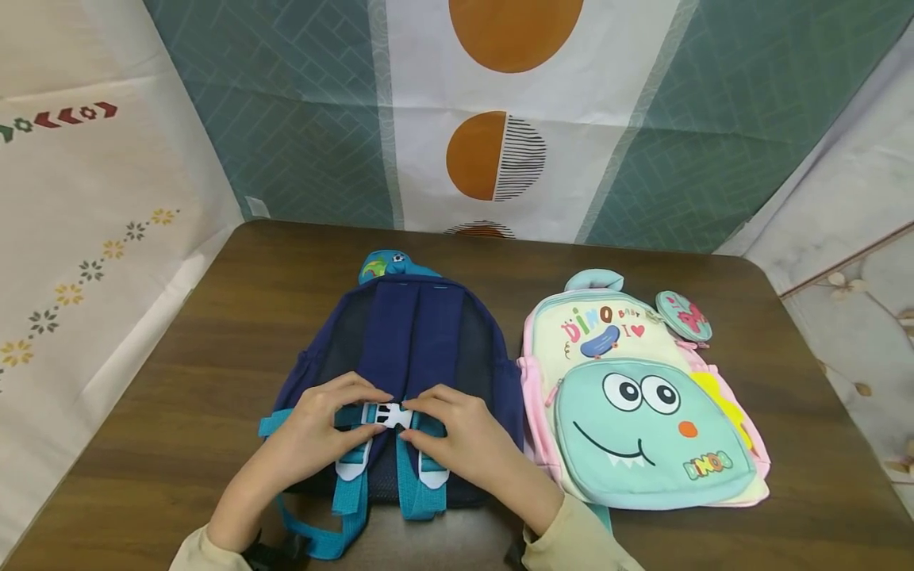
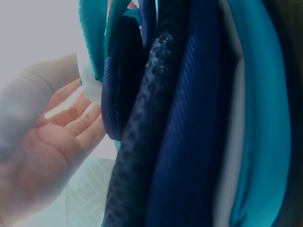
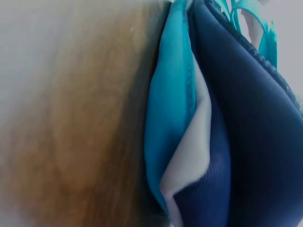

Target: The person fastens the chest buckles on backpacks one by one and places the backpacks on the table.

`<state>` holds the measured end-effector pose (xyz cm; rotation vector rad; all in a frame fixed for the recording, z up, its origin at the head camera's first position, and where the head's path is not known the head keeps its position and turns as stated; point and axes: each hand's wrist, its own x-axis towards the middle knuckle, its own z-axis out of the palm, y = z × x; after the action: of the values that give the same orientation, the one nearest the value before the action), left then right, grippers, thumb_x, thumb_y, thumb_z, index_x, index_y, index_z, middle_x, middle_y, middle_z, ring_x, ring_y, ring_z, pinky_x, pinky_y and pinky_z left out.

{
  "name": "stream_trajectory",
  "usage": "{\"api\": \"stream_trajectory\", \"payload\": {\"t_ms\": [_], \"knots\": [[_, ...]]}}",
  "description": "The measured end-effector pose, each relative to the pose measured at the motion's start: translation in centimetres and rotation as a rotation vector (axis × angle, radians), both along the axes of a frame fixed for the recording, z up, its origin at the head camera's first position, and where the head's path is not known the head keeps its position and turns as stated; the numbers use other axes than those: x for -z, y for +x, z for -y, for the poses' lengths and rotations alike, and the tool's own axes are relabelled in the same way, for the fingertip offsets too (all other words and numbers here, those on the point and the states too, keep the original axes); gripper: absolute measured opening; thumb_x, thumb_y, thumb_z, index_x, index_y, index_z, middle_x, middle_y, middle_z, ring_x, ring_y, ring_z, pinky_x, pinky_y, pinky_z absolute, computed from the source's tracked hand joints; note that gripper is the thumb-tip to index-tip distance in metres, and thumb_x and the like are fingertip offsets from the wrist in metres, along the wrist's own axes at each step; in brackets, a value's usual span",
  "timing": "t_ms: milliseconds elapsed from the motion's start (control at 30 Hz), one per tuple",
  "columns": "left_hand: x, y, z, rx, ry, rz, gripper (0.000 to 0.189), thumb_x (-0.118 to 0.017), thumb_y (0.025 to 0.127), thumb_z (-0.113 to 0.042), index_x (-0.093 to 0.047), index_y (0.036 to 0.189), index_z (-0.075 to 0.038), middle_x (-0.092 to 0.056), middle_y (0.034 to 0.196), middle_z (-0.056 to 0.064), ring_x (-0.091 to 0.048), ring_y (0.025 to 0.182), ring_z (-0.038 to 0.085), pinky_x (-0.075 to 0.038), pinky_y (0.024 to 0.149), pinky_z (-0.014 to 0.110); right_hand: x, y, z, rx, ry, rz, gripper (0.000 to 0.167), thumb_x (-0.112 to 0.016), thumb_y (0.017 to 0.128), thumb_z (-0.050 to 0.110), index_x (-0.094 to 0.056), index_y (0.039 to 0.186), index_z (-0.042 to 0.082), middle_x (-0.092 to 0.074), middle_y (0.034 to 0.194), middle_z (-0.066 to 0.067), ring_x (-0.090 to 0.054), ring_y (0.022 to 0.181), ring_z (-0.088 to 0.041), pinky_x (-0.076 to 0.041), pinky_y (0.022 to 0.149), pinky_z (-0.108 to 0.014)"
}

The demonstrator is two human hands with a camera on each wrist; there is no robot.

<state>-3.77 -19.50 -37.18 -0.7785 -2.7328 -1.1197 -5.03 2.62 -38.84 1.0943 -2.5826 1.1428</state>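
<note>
A navy backpack (image 1: 336, 317) lies with its strap side up on the table. Across its shoulder straps runs a teal chest strap with a white plastic side-release buckle (image 1: 389, 415). My left hand (image 1: 321, 424) pinches the buckle's left part between thumb and fingers. From the other side my right hand (image 1: 467, 436) pinches the right part. The two parts meet; whether they are fully locked I cannot tell. White strap adjusters (image 1: 433, 473) and teal webbing (image 1: 421, 501) hang just below. In the right wrist view the backpack's side (image 3: 255, 118) fills much of the picture, and the hand's grip is hidden.
To the right, touching the navy backpack, lies a pastel dinosaur backpack (image 1: 643, 444) with a round tag (image 1: 683, 316). A loose teal strap end (image 1: 324, 543) trails toward the front of the brown table (image 1: 178, 412). Patterned cloth (image 1: 307, 119) hangs behind the table.
</note>
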Motion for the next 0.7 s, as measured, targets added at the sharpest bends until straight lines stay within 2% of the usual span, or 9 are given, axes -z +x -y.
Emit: {"api": "stream_trajectory", "payload": {"t_ms": [133,300,433,533,700], "knots": [[-0.04,-0.1,0.13,-0.006,0.007,0.03,0.042,-0.08,0.071,-0.008,-0.066,0.11,-0.012,-0.062,0.097,-0.006,-0.063,0.086,0.01,-0.054,0.073,0.027,0.06,0.02,-0.48,-0.014,-0.025,0.076,0.033,-0.073,0.081,0.019,-0.068,0.112,0.008,-0.065,0.103,-0.001,-0.063,0.091,-0.009,-0.05,0.078,-0.015],[-0.49,-0.32,0.16,-0.007,0.0,0.103,0.063,-0.082,0.066,-0.003,-0.056,0.123,-0.008,-0.065,0.094,-0.002,-0.065,0.086,0.014,-0.054,0.077,0.027,0.08,0.0,-0.47,-0.002,-0.056,0.088,0.03,-0.072,0.082,0.018,-0.069,0.11,0.007,-0.067,0.102,-0.001,-0.063,0.091,-0.009,-0.05,0.078,-0.015],[-0.54,-0.49,0.16,-0.002,0.001,0.089,0.078,-0.083,0.062,0.0,-0.048,0.131,-0.008,-0.064,0.09,-0.004,-0.065,0.083,0.012,-0.054,0.077,0.029,0.06,0.07,-0.41,0.003,-0.061,0.093,0.03,-0.073,0.082,0.017,-0.069,0.109,0.007,-0.068,0.102,-0.002,-0.064,0.091,-0.01,-0.05,0.078,-0.017],[-0.44,-0.61,0.07,0.003,0.018,0.076,0.079,-0.083,0.063,0.0,-0.046,0.132,-0.008,-0.065,0.089,-0.005,-0.066,0.083,0.011,-0.054,0.077,0.028,-0.07,0.14,-0.39,0.006,-0.054,0.1,0.03,-0.072,0.082,0.017,-0.069,0.11,0.007,-0.067,0.103,-0.002,-0.064,0.091,-0.01,-0.05,0.077,-0.016],[-0.34,-0.75,-0.19,0.013,0.057,0.093,0.083,-0.081,0.065,0.002,-0.04,0.135,-0.009,-0.066,0.09,-0.007,-0.066,0.087,0.012,-0.054,0.078,0.027,-0.08,0.17,-0.36,0.018,-0.056,0.104,0.03,-0.071,0.083,0.017,-0.069,0.111,0.007,-0.067,0.103,-0.003,-0.063,0.091,-0.011,-0.05,0.076,-0.015]]}}
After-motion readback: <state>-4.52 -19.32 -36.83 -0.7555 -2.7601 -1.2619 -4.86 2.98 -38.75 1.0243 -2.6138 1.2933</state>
